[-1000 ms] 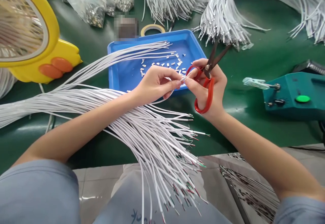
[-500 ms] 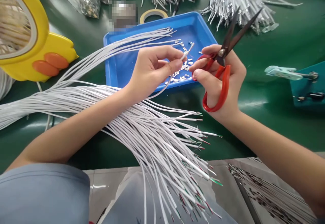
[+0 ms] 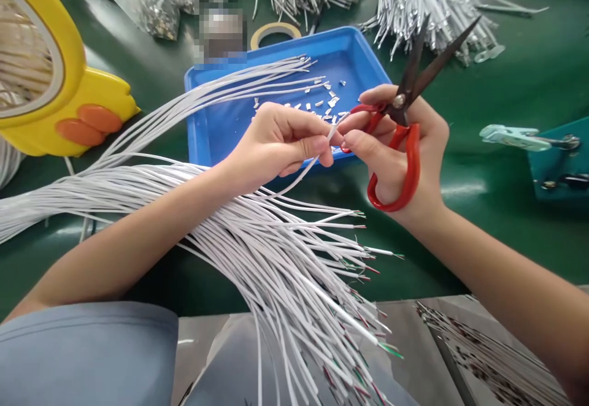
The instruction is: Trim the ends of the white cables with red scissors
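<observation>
My left hand pinches a single white cable near its end, over the front edge of a blue tray. Looped on my right hand is a pair of red-handled scissors, its dark blades parted and pointing up and away. My right thumb and fingertips come close to the cable's tip; whether they grip it I cannot tell. Small white offcuts lie scattered in the tray. Beneath my left forearm spreads a thick bundle of white cables, several ends showing red and green wires.
Several white cables reach across the tray's left side. Behind it are a tape roll, bags of metal parts and more cable bundles. A yellow duck-shaped object stands left; a teal fixture stands right.
My left hand has lowered slightly with the cable and turned a little. My right fingertips have moved left to the cable's end, scissors still in the hand.
</observation>
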{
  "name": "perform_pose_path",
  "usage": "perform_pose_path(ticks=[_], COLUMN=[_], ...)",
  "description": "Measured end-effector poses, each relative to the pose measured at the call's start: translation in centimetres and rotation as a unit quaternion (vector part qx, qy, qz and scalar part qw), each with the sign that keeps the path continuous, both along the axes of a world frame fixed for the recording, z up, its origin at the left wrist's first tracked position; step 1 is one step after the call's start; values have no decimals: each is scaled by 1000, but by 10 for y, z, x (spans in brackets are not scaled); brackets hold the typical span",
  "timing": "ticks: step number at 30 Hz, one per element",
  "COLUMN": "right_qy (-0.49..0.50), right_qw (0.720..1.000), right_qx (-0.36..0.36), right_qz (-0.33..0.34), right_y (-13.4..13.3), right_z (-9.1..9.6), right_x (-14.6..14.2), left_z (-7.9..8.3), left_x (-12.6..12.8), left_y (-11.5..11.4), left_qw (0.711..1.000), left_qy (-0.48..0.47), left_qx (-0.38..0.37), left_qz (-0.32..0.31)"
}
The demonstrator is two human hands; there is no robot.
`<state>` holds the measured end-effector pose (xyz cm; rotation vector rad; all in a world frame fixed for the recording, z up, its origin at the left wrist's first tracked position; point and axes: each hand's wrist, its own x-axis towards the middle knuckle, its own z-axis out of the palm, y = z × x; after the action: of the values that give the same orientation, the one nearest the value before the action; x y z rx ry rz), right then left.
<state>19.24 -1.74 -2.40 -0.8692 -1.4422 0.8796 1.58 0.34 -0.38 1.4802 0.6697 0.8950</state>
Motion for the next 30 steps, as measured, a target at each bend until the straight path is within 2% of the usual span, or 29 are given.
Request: perform_pose_path(ticks=[6,13,16,20,24,30], right_qy=[48,50,65,53,53,70], right_qw=[999,998,996,997,996,983], right_qx=[-15,-3,13,7,-29,-130], right_qz=[2,36,58,53,64,105], right_y=[0,2,3,4,2,5], right_z=[-2,1,2,3,5,6], right_x=[0,2,2,1,1,4], left_z=[3,4,4,6,8,8], left_x=[0,1,0,0,-1,0], left_y=[-1,-2,-2,-3,-4,-4], left_qw=[1000,1000,999,996,993,994], left_qy=[11,20,28,42,45,45], left_qx=[-17,-17,-26,-49,-63,-50], left_qz=[7,-4,-19,-55,-85,-88])
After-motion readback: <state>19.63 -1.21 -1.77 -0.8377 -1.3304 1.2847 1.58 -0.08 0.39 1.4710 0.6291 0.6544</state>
